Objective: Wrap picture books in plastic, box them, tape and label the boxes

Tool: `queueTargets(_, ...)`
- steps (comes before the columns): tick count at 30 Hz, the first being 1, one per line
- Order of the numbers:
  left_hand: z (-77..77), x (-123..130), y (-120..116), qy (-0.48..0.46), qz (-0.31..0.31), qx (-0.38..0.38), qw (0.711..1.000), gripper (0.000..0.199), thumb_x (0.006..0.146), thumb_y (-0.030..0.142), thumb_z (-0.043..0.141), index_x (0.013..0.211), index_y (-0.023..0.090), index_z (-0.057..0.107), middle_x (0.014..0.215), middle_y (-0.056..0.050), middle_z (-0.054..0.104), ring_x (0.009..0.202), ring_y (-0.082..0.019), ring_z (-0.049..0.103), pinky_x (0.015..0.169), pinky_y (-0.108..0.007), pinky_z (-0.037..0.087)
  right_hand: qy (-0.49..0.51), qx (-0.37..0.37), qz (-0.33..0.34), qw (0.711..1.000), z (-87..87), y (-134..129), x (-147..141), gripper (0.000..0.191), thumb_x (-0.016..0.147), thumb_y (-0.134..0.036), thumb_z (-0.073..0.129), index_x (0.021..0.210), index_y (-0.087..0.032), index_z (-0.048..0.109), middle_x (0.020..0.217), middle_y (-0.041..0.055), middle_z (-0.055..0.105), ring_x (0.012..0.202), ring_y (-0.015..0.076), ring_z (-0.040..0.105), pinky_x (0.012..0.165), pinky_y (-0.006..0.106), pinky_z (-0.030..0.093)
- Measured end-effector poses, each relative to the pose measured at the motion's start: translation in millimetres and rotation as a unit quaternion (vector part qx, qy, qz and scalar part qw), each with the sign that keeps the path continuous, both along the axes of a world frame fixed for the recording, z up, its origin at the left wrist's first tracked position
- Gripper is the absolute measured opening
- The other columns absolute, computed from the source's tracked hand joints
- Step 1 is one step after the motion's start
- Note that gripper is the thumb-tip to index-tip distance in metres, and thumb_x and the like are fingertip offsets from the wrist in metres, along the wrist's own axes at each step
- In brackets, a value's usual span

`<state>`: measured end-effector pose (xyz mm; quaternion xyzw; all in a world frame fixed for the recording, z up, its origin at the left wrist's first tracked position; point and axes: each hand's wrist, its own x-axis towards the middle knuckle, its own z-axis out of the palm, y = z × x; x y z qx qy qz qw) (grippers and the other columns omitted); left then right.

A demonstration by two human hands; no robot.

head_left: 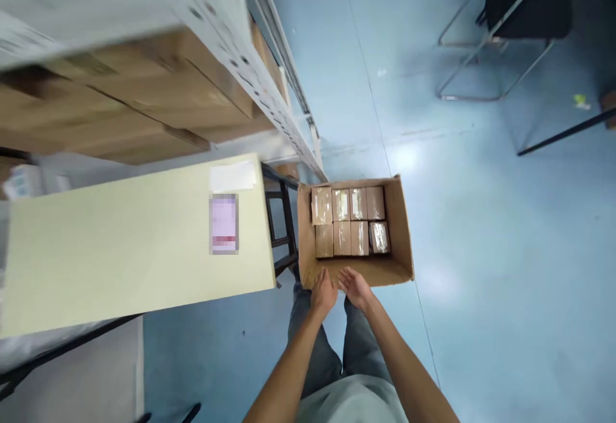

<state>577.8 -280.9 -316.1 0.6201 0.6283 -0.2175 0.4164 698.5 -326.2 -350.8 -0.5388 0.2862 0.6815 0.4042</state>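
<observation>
A white metal rack (267,95) is looming nearest at upper left, with brown cartons (144,99) filling its shelf. Below, a pale yellow table (120,250) is stretching out, its right end stopping just beside an open cardboard box (402,237). Inside, eight small boxes (342,238) are sitting in two rows. The left hand (325,292) and right hand (356,287) are reaching to its near edge, fingers extending and lying close together; contact is hard to tell. Rightward, blue floor (505,269) is spreading openly, with a black chair (527,9) standing well apart.
</observation>
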Motion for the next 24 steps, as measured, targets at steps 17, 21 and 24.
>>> queueTargets(17,246.3,-186,-68,-0.465,0.52,0.135,0.704,0.082,0.07,0.079,0.084,0.128,0.021,0.079,0.152,-0.021,0.07,0.146,-0.043,0.063,0.128,-0.059,0.045,0.08,0.267,0.178,0.944,278.8,6,-30,0.023,0.101,-0.031,0.074,0.12,-0.018,0.079,0.138,0.0113,0.081,0.124,0.0205,0.079,0.106,0.033,0.06)
queueTargets(21,279.0,-254,-107,-0.552,0.574,0.159,0.583,0.075,0.076,0.074,0.087,0.131,0.023,0.08,0.156,-0.019,0.067,0.144,-0.041,0.065,0.129,-0.059,0.044,0.103,0.331,0.249,0.904,326.5,6,-119,0.03,0.103,-0.035,0.074,0.128,-0.02,0.079,0.148,0.0099,0.076,0.133,0.0201,0.074,0.111,0.034,0.059)
queueTargets(24,294.7,-308,-141,-0.599,0.589,0.163,0.517,0.068,0.08,0.069,0.088,0.13,0.023,0.082,0.155,-0.019,0.068,0.144,-0.04,0.065,0.13,-0.058,0.042,0.129,0.38,0.304,0.864,347.4,-2,-199,0.039,0.101,-0.04,0.077,0.135,-0.021,0.078,0.156,0.0104,0.069,0.144,0.0213,0.067,0.118,0.036,0.054)
